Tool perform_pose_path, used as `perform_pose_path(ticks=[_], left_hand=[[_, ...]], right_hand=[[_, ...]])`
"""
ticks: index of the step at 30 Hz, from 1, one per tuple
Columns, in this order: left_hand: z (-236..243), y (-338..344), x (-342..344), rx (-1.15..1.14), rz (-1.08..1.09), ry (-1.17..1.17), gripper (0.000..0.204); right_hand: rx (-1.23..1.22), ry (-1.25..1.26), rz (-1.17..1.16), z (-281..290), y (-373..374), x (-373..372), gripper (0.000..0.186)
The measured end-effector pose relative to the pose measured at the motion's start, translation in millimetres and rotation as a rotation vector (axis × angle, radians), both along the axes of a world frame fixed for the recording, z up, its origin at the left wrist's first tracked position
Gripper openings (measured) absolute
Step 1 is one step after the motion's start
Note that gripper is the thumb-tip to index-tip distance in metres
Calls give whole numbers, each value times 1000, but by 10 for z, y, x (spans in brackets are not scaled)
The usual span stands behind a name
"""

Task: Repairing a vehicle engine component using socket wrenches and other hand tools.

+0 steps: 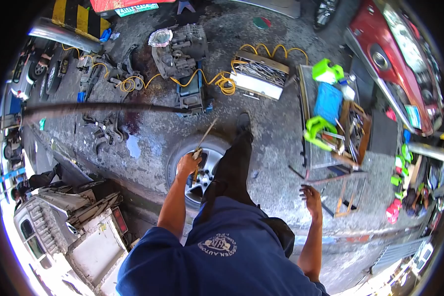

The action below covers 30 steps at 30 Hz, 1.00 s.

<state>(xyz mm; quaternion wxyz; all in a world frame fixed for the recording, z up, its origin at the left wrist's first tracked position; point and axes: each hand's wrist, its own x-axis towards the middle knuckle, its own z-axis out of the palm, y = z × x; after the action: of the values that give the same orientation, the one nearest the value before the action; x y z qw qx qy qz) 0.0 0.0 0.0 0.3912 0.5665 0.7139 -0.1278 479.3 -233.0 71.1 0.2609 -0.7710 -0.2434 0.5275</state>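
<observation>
Stained, rough concrete floor (pixel 276 126) spreads around both hands. Well beyond the right hand, ahead and to its right, stands one red car (pixel 399 74); behind and left of the left hand is one battered white vehicle (pixel 96 246). Ahead of the right hand, a grey metal desk (pixel 323 158) bears two bright green plastic containers (pixel 325 71), one blue jug (pixel 328 102) and one brown box (pixel 365 133) packed with tools. A thin-barred metal frame (pixel 336 178) sits just right of that hand, the nearest obstacle to it. Far ahead of the left hand rests one lumpy cast-metal gearbox (pixel 185 52). One wheel (pixel 212 160), round, with silver spokes and a dark rubber tyre, lies flat beneath the left hand (the person's dark-trousered leg (pixel 237 165) hides its right side). Farther ahead, between the hands, one rectangular toolbox (pixel 255 87) is open, and a coiled yellow hose (pixel 227 85) trails left from it. The left hand (pixel 186 164) is closed around one slim, tan, stick-like tool (pixel 208 130) pointing forward over the wheel; the right hand (pixel 311 198) hangs half open, fingers loosely curled, holding nothing.
</observation>
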Motion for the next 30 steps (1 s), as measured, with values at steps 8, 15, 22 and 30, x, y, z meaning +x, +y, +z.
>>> perform_pose_path(ticks=[8,15,22,30], left_hand=[[582,2520,1431,114,-131,-183,44],[577,3235,2433,170,134,-521,50],[-479,3703,2243,155,287,-440,59],[-2300,4461,2052,111,431,-738,51]], right_hand=[[225,175,270,-266,3254,-257,41],[110,488,188,-30,4957,-997,60],[-13,676,129,-1331,5635,-1061,40],[47,538,-23,-3495,6286,-1251,25]])
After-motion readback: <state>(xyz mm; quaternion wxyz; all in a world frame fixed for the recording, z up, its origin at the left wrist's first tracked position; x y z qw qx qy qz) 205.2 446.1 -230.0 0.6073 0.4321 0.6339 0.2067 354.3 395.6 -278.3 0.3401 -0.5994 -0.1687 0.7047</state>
